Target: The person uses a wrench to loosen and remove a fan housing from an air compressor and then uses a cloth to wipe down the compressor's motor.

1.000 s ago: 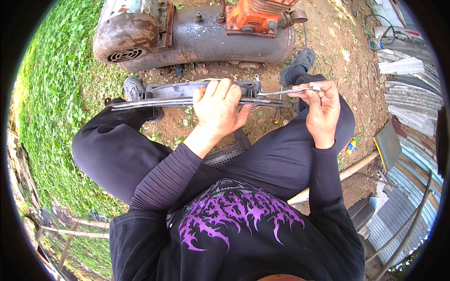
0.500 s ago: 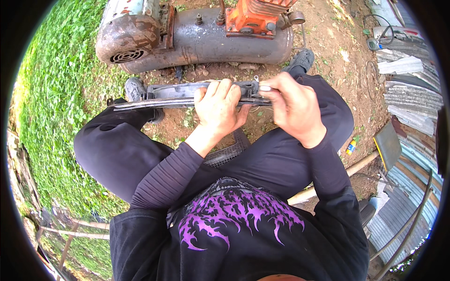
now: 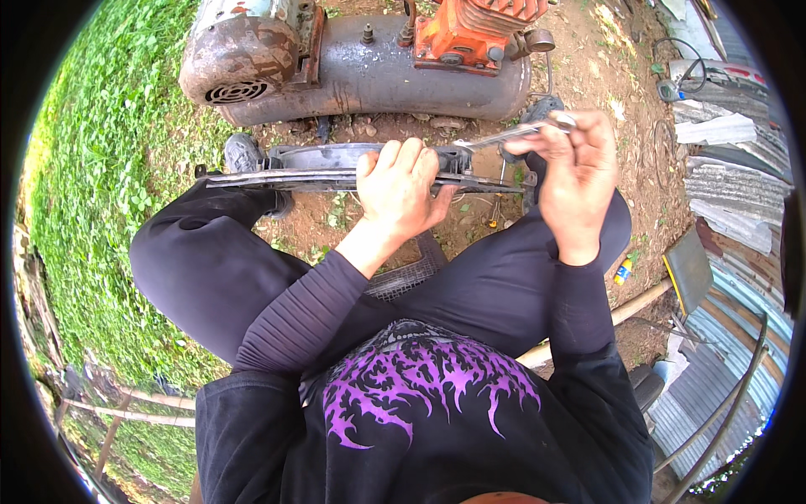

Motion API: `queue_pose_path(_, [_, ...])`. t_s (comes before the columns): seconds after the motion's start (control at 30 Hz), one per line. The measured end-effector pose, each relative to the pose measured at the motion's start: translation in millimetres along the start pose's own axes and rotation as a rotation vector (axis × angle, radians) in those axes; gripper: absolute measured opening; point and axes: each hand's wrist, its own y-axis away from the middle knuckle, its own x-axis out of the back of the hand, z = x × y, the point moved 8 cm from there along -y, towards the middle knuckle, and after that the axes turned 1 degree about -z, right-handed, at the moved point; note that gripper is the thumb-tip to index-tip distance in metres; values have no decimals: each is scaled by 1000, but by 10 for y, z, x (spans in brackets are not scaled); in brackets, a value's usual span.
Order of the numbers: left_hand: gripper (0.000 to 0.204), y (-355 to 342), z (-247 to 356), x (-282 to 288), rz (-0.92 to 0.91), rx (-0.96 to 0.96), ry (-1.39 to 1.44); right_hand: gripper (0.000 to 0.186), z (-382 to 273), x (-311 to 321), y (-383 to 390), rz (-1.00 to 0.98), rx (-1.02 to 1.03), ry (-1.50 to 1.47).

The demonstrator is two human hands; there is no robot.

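Across my lap, between my knees, is a long dark part (image 3: 290, 178) seen edge-on, with narrow rails and a raised grey section along its far side. My left hand (image 3: 393, 189) is closed over its middle, thumb toward the near edge. To the right, my right hand (image 3: 579, 185) pinches a metal wrench (image 3: 512, 134) near its ring end. The wrench's other end points left and meets a small fitting near the right end of the part. Whether its jaw sits around that fitting is too small to tell.
Beyond my feet lies an air compressor with a dark tank (image 3: 369, 76), a rusty motor (image 3: 239, 63) and an orange pump head (image 3: 466, 38). Grass is on the left. Corrugated sheets (image 3: 722, 193), a wooden handle (image 3: 634, 304) and a small yellow bottle (image 3: 623, 270) lie right.
My right hand has moved right and turned, from close against the part's right end to out beside it, with the wrench now plainly showing. My left hand keeps its hold on the part.
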Motion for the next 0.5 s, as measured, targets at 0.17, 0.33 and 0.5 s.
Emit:
queue_pose_path(0.17, [43, -15, 8, 28, 42, -5, 9, 7, 518, 373, 194, 28, -79, -107])
queue_pose_path(0.33, [43, -30, 13, 16, 9, 9, 0, 7, 601, 436, 195, -15, -87, -149])
queue_pose_path(0.5, [43, -22, -3, 26, 19, 10, 5, 7, 562, 392, 168, -90, -65, -95])
